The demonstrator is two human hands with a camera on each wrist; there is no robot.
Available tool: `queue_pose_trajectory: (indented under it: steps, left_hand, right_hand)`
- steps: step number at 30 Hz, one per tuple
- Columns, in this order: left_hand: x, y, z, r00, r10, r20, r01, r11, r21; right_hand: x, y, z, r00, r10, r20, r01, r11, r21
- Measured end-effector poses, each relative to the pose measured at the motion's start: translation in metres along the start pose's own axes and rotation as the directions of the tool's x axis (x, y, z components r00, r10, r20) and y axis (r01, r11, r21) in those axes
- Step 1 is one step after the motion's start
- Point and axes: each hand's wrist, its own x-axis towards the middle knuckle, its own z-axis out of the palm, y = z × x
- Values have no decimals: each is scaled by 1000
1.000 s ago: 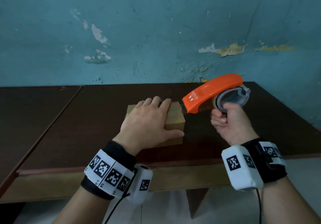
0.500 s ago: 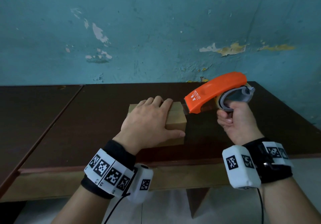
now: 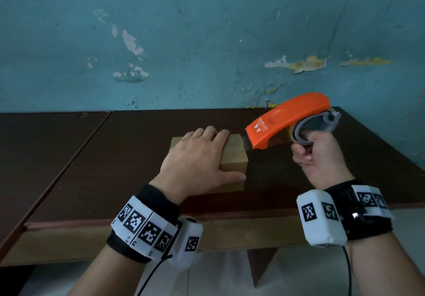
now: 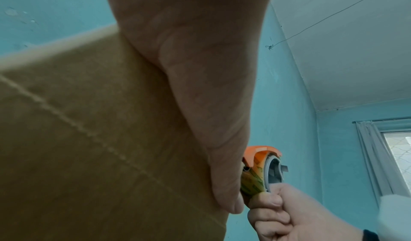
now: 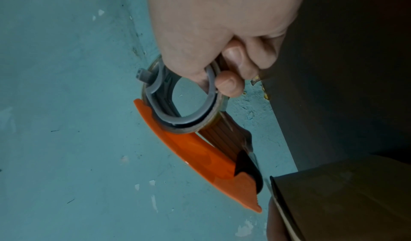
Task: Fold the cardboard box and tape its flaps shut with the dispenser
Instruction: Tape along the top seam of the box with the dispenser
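Centrally in the head view, the cardboard box [image 3: 233,157] sits on the dark wooden table [image 3: 115,157], a little back from the table's near edge. The left hand [image 3: 197,157] lies flat on top of the box, fingers straight and reaching to its far edge, thumb stretched along the near top edge. Right of it, the right hand [image 3: 319,157] grips the grey ring of the orange tape dispenser [image 3: 287,121], fingers curled through it. The dispenser's nose points left and hangs just beside the box's upper right corner; a strip of tape [image 3: 243,140] runs from it onto the box top. Bare tabletop stretches left of the box and behind it up to the peeling teal wall [image 3: 207,42]; a seam between tabletops crosses the left of the frame.

Next, the left wrist view: the box [image 4: 89,139] fills the lower left, the left hand's [image 4: 200,69] thumb pressed along its edge. At lower right the right hand [image 4: 289,218] clenches the dispenser [image 4: 260,155], with a curtained window [image 4: 395,157] at the right edge.

Lastly, the right wrist view: the right hand [image 5: 218,33] fills the top, fingers wrapped on the dispenser's ring [image 5: 184,100]; the orange blade end [image 5: 244,188] sits just beside the box's corner [image 5: 344,192] at lower right.
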Motion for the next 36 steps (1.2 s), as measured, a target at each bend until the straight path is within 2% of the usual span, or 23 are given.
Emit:
queue_pose_trajectory:
  steps: [14,25,31,36]
  left_hand:
    - [0,-1,-1,1000,4,16,-4,1000,-7]
    - [0,-2,0,999,19,42,-19,1000,0]
    - [-1,-2,0,999,18,34,-18,1000,5]
    - [-1,-1,-2,999,16,42,-17,1000,9]
  right_hand:
    - [-2,-3,-3,999,-29,-37,28,999,-30]
    - [2,-5,-17,987,-53,-150,43,997,-69]
    - [6,-13,-31,930,-166,-329,111,977,-180]
    - [4,-8,-31,912,-234,-337,132,945,-300]
